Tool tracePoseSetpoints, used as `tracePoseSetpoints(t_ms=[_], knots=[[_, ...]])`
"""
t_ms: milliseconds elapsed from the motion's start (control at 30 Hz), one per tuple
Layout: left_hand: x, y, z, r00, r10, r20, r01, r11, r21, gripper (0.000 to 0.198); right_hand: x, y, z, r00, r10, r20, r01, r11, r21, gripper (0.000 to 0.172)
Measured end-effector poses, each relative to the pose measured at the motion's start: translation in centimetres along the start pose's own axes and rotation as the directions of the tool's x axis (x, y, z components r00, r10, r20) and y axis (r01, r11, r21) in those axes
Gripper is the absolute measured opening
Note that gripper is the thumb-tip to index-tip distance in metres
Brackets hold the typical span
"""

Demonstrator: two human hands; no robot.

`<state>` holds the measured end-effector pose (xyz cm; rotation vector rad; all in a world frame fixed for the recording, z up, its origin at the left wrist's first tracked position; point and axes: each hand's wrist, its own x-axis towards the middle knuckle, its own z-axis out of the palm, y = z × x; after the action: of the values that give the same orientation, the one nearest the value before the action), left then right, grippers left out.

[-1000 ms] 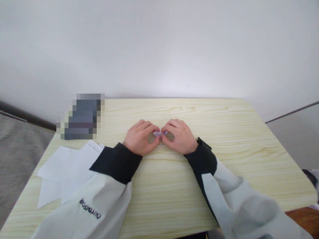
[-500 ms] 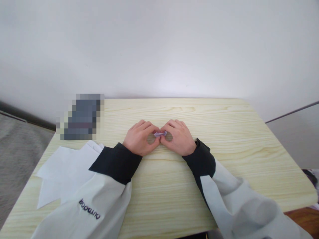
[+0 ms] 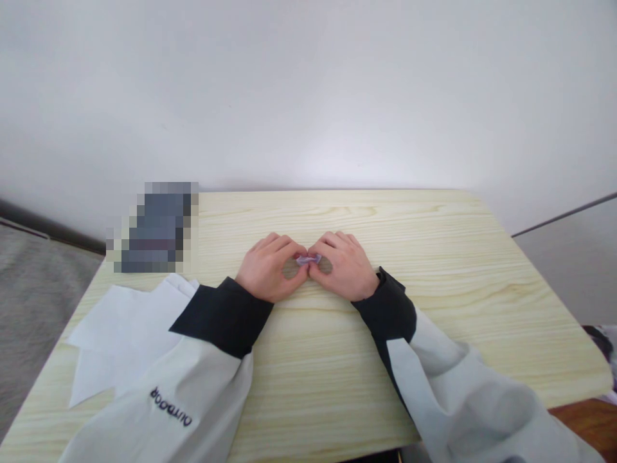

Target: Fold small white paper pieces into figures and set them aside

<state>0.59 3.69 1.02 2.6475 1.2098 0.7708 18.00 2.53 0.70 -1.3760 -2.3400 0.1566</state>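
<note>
A big pale wall (image 3: 308,96) stands behind everything. In front of it is the worktop (image 3: 463,276), light yellow with wavy wood lines. Two pale gray sleeves with black cuffs reach over it, the left sleeve (image 3: 202,366) and the right sleeve (image 3: 472,392). Some white sheets of paper (image 3: 125,328) lie in a messy pile on the left, partly under the left sleeve. Past them, near the far left corner, is a dark thing (image 3: 157,222), too blurry to name.

The left hand (image 3: 270,267) and the right hand (image 3: 347,267) meet near the middle, fingertips close together. Each one pinches the smallest thing here, a little pale purple piece (image 3: 303,260), between thumb and fingers. The piece sits right between the two hands, and the fingers hide much of it. I can't tell if it touches the worktop.

It looks thin and folded, so I think it could rip if the hands pulled apart too hard. It could get crooked if one hand twisted more than the other. A loose pinch could let it slip out. If the left arm slid, its sleeve could drag the sheets along.
</note>
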Motion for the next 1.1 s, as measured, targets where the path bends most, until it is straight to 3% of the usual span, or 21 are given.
tracePoseSetpoints(t_ms=[400, 733, 1100], knots=[[-0.1, -0.1, 0.1, 1.000, -0.004, 0.003, 0.004, 1.000, 0.014, 0.011, 0.0, -0.2, 0.1, 1.000, 0.005, 0.014, -0.005, 1.000, -0.024, 0.012], [-0.1, -0.3, 0.0, 1.000, -0.007, 0.021, 0.008, 1.000, -0.006, 0.013, -0.2, 2.5, -0.3, 0.991, -0.134, -0.022, 0.136, 0.954, 0.266, 0.021], [-0.1, -0.5, 0.1, 1.000, 0.000, 0.002, 0.000, 0.999, -0.037, 0.014, -0.2, 3.0, -0.4, 0.987, -0.134, -0.085, 0.152, 0.956, 0.250, 0.017]])
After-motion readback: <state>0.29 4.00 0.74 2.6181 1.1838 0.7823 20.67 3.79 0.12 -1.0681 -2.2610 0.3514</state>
